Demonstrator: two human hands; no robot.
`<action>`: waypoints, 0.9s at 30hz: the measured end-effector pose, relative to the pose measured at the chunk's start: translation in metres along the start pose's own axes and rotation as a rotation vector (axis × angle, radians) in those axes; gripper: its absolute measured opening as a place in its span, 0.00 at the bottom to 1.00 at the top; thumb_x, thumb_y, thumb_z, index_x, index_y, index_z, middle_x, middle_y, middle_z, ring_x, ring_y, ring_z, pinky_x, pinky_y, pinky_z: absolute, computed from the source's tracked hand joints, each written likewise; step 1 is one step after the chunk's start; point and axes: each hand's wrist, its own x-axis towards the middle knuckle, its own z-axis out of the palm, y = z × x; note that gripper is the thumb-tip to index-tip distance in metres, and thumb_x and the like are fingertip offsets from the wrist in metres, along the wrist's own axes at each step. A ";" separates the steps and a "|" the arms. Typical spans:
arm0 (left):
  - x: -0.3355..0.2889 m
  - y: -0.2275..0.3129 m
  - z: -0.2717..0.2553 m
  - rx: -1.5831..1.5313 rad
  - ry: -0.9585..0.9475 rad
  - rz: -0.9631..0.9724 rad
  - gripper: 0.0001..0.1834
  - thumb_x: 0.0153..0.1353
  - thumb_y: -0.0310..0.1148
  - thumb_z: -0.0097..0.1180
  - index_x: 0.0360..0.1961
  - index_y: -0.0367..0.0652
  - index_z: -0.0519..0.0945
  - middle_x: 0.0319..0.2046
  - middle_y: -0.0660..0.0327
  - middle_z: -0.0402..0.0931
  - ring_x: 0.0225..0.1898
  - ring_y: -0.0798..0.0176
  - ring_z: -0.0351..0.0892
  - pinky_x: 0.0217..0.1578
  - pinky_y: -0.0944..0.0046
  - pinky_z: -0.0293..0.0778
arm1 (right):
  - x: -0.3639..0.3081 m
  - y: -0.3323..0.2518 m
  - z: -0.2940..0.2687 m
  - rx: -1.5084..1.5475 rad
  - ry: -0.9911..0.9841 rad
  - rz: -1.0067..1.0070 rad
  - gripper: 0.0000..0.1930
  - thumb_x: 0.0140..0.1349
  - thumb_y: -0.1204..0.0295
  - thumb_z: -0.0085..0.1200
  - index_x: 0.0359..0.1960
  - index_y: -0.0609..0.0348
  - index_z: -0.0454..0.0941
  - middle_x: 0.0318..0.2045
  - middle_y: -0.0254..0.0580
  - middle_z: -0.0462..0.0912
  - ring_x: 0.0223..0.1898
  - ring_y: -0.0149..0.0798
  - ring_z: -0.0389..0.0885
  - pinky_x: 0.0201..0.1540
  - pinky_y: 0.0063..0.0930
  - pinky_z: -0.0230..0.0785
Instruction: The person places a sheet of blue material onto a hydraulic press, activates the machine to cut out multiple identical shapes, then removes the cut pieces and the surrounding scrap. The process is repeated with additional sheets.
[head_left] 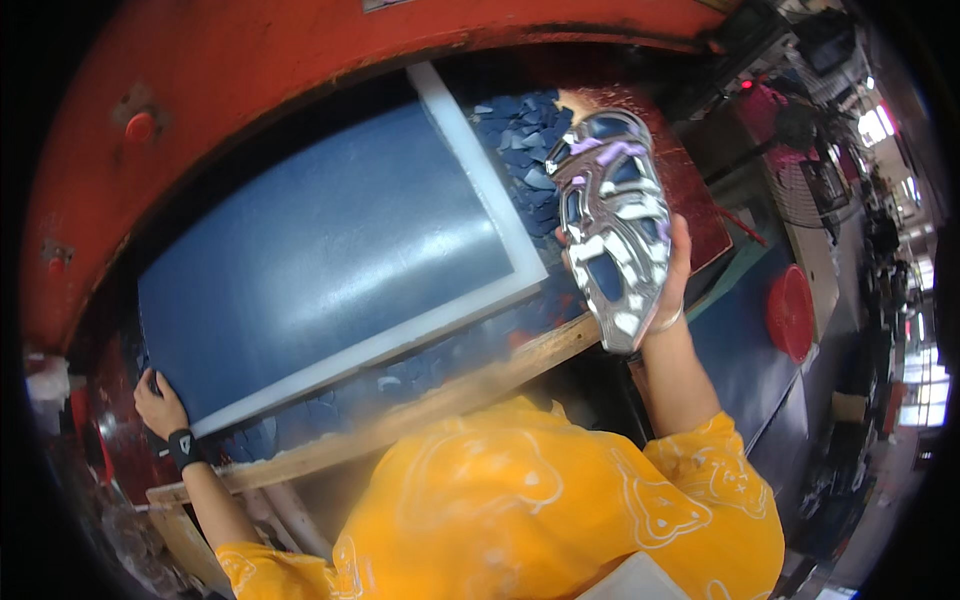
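Observation:
A shiny silver metal cutting die, shaped like a shoe sole with several openings, is held up in my right hand. My fingers wrap its right side and lower part; some are hidden behind it. Dark blue sheet material lies flat over a white cutting board, whose right and near borders show. At the near left corner of the sheet, my left hand has its fingers bent at the edge, pinching it. The die is apart from the sheet, up to its right.
Blue scraps are heaped right of the board, with more along its near side. A wooden rail runs along the front. The red machine body arches behind the sheet. A red round stool-like object stands at right, below a fan.

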 end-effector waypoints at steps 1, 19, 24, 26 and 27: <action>0.002 0.006 -0.004 0.010 0.024 -0.004 0.17 0.64 0.42 0.52 0.49 0.45 0.79 0.48 0.55 0.76 0.51 0.50 0.74 0.53 0.55 0.68 | -0.008 0.014 0.003 0.101 0.039 -0.027 0.42 0.60 0.42 0.50 0.69 0.56 0.54 0.62 0.62 0.62 0.62 0.65 0.62 0.61 0.55 0.64; -0.143 0.313 -0.191 -1.915 -1.630 0.592 0.48 0.60 0.36 0.62 0.72 0.38 0.44 0.53 0.48 0.68 0.49 0.60 0.71 0.52 0.63 0.70 | 0.004 0.144 0.107 -0.532 -0.169 -0.843 0.61 0.51 0.26 0.39 0.69 0.71 0.40 0.68 0.71 0.46 0.70 0.60 0.49 0.72 0.48 0.44; -0.132 0.231 -0.162 -1.735 -0.994 0.997 0.42 0.54 0.39 0.64 0.66 0.36 0.57 0.48 0.46 0.71 0.48 0.50 0.75 0.49 0.55 0.71 | 0.008 0.197 0.137 -0.202 -0.513 -0.439 0.56 0.52 0.36 0.50 0.70 0.68 0.42 0.68 0.67 0.46 0.67 0.65 0.54 0.68 0.56 0.52; -0.119 0.185 -0.140 -1.576 -0.668 1.054 0.36 0.52 0.38 0.64 0.61 0.37 0.65 0.48 0.49 0.73 0.48 0.49 0.74 0.52 0.52 0.69 | 0.012 0.218 0.144 -0.385 -0.114 -0.522 0.50 0.54 0.43 0.49 0.70 0.63 0.46 0.68 0.64 0.49 0.67 0.65 0.55 0.67 0.56 0.53; -0.107 0.157 -0.127 -1.485 -0.574 0.997 0.32 0.51 0.37 0.65 0.57 0.37 0.69 0.47 0.50 0.74 0.50 0.49 0.74 0.53 0.52 0.69 | 0.020 0.231 0.144 -0.408 -0.055 -0.542 0.44 0.56 0.46 0.49 0.69 0.59 0.51 0.66 0.63 0.55 0.66 0.66 0.56 0.68 0.54 0.53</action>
